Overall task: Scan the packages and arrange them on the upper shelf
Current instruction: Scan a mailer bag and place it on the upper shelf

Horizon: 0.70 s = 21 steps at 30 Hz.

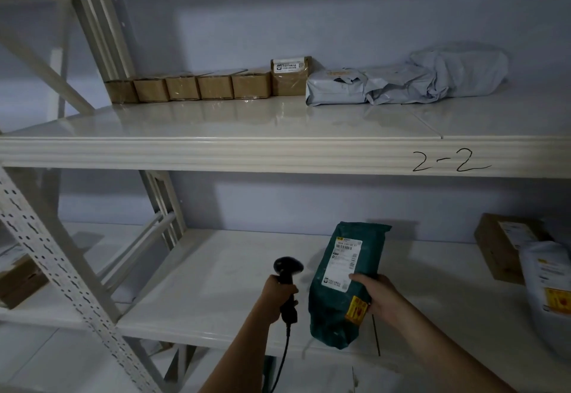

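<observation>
My right hand [378, 298] grips a dark green mailer bag [346, 272] by its right edge, holding it upright over the lower shelf [216, 284] with its white label facing me. My left hand [276, 300] holds a black corded barcode scanner [287, 270] just left of the bag, head up. On the upper shelf [216, 123], marked "2-2", stands a row of several brown cartons [200, 86], then a taller carton [290, 75] and grey mailer bags [411, 80] to the right.
At the right of the lower shelf sit a brown carton [506, 244] and a white bag with a yellow sticker [547, 281]. A carton [18, 281] lies on the neighbouring rack at the left. A perforated upright [61, 269] and diagonal braces cross the left side.
</observation>
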Each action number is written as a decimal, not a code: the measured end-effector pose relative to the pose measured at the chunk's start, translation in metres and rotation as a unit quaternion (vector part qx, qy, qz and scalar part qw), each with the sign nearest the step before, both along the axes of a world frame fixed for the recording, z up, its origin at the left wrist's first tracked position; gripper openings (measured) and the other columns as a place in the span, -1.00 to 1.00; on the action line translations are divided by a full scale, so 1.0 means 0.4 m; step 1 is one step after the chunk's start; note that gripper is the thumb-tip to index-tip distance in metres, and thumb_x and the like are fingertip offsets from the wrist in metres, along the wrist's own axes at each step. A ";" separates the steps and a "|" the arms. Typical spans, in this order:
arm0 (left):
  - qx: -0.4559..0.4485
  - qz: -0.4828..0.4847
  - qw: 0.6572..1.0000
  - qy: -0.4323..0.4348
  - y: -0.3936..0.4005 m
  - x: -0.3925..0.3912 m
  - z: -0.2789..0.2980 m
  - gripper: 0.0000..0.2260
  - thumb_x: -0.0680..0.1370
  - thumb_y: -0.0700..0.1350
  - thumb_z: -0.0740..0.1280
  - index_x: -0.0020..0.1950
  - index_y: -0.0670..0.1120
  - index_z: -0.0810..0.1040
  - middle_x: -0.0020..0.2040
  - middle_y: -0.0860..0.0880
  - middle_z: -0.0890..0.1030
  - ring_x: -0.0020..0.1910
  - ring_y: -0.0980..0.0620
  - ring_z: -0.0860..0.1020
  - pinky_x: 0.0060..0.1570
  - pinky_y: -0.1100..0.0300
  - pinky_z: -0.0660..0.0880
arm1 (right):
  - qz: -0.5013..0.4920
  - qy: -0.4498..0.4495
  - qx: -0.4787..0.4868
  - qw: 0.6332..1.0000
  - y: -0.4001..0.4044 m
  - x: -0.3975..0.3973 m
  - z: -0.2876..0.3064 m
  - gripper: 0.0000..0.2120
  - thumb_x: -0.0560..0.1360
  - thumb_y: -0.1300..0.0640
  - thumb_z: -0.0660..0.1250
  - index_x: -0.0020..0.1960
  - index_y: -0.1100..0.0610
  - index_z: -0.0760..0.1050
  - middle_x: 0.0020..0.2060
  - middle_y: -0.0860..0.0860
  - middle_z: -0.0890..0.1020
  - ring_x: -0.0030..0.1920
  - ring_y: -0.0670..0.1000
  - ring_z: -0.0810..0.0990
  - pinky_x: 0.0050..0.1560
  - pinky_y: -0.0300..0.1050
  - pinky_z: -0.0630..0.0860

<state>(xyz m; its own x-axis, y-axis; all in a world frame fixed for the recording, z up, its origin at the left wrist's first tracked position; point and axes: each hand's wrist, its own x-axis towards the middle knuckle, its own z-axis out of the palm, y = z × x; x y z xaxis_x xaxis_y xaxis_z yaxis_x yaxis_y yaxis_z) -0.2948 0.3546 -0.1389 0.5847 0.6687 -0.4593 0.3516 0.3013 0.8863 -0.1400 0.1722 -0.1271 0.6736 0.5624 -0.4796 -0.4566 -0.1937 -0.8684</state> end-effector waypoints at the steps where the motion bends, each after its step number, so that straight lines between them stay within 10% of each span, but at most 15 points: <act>1: -0.005 0.011 1.000 0.014 0.003 -0.005 -0.024 -0.86 0.45 -0.44 0.36 -0.03 -0.32 0.47 -0.24 -0.23 0.53 -0.35 -0.14 0.52 -0.25 0.01 0.57 | -0.007 0.003 -0.001 1.000 -0.004 0.003 0.000 -0.60 0.51 0.22 0.43 0.32 0.20 0.49 0.09 0.17 0.69 0.07 0.21 0.67 0.08 0.13 0.63; 9: 0.028 0.083 0.988 0.130 0.038 -0.013 -0.133 -0.80 0.41 -0.16 0.53 -0.25 -0.25 0.59 -0.35 -0.16 0.57 -0.27 -0.14 0.57 -0.22 0.08 0.52 | -0.046 0.048 0.001 0.998 -0.035 0.044 -0.020 -0.67 0.56 0.13 0.40 0.25 0.28 0.54 0.04 0.23 0.71 0.02 0.23 0.71 -0.05 0.02 0.65; 16: 0.115 0.004 0.971 0.208 0.043 0.022 -0.159 -0.70 0.45 -0.09 0.48 0.15 -0.14 0.62 0.07 -0.20 0.65 0.04 -0.18 0.61 -0.01 0.10 0.56 | -0.017 0.052 0.006 0.998 -0.041 0.066 -0.035 -0.66 0.56 0.11 0.38 0.27 0.27 0.55 0.05 0.21 0.72 0.06 0.23 0.71 0.13 0.07 0.60; 21: 0.148 -0.016 0.957 0.249 0.048 0.021 -0.159 -0.86 0.49 -0.10 0.40 -0.11 -0.18 0.57 -0.09 -0.18 0.62 0.03 -0.19 0.60 0.01 0.03 0.58 | -0.012 0.053 0.007 0.998 -0.038 0.068 -0.025 -0.64 0.55 0.09 0.40 0.27 0.25 0.56 0.07 0.21 0.71 0.09 0.23 0.70 0.21 0.11 0.58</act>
